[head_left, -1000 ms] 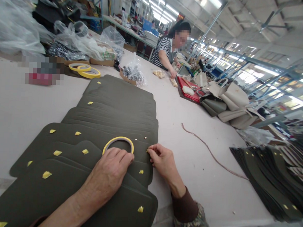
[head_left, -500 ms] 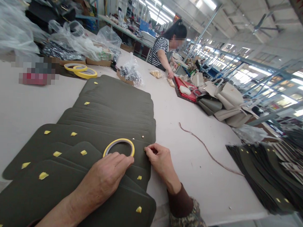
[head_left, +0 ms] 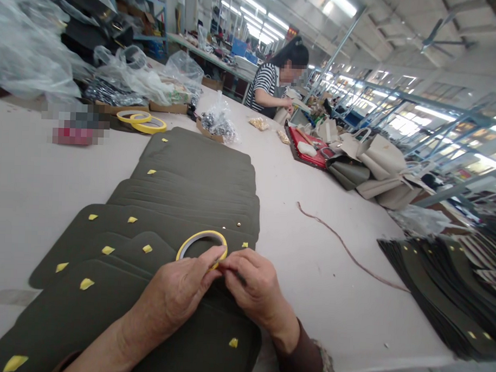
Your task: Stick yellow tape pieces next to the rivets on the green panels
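Observation:
My left hand [head_left: 177,292] grips a roll of yellow tape [head_left: 184,244] by its near right edge, standing the ring up over dark green panels. Against that same edge, the closed fingertips of my right hand [head_left: 255,286] pinch the yellow tape, meeting my left fingertips. The exact bit between them is mostly hidden. Beneath both hands the overlapping dark green panels [head_left: 117,301] run away from me in a staggered row. Small yellow tape pieces [head_left: 86,284] dot the panels, one of them a yellow piece [head_left: 245,245] at the right edge just beyond my right hand.
Spare tape rolls [head_left: 148,124] lie at the back left, near plastic bags [head_left: 130,68]. A brown cord [head_left: 339,238] crosses the table to the right. Stacked dark strips [head_left: 427,284] sit at the right edge. Past a red tray [head_left: 308,147], a co-worker [head_left: 271,84] handles something pale.
My right hand has left the panel's right edge, where a yellow piece now shows, and come left to the tape roll. The co-worker's hand has drawn back from the red tray.

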A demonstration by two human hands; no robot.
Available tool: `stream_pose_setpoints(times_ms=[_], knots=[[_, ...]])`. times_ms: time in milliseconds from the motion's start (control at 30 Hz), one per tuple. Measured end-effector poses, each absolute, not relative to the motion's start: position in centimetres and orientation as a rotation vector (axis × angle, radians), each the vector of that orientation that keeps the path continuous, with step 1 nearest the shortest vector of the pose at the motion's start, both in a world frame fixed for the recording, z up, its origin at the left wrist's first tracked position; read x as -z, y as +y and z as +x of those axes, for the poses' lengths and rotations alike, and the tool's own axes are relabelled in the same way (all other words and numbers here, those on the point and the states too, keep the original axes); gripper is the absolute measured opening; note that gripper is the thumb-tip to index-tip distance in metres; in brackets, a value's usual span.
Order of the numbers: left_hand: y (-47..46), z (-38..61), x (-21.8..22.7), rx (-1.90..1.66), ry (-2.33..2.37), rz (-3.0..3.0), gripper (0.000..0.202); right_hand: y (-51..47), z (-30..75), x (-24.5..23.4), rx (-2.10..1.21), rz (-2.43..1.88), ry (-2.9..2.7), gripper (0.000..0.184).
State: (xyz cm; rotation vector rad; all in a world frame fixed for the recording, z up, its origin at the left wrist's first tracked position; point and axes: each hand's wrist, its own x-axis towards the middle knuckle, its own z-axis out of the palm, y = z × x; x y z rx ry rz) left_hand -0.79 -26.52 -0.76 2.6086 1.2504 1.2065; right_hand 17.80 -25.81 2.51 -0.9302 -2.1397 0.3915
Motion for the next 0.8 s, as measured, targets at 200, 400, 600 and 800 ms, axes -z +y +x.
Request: stream_pose_setpoints(times_ms=[200,400,600,800], knots=[[-26.5,-1.2,0.1,-1.208,1.146,2.600,0.022,-25.9,17.4,-1.5,-0.181,-0.935,-2.131,0.014],[-26.4,-1.0,-1.0,-1.187,1.142,2.506,0.021,-26.8,16.3,-2.5,-0.261,-1.096,-1.982,0.014],[-27.0,-0.1,-1.4,-1.263,1.122,2.533,0.018,-25.2,17.4,-1.7,-0.976,-1.515,-1.399,0.009],[-26.2,0.2,-0.9,-0.768,1.355,2.647,0.021,-23.6,19.6,0.2,-1.231,-1.564,-1.367,0.017]])
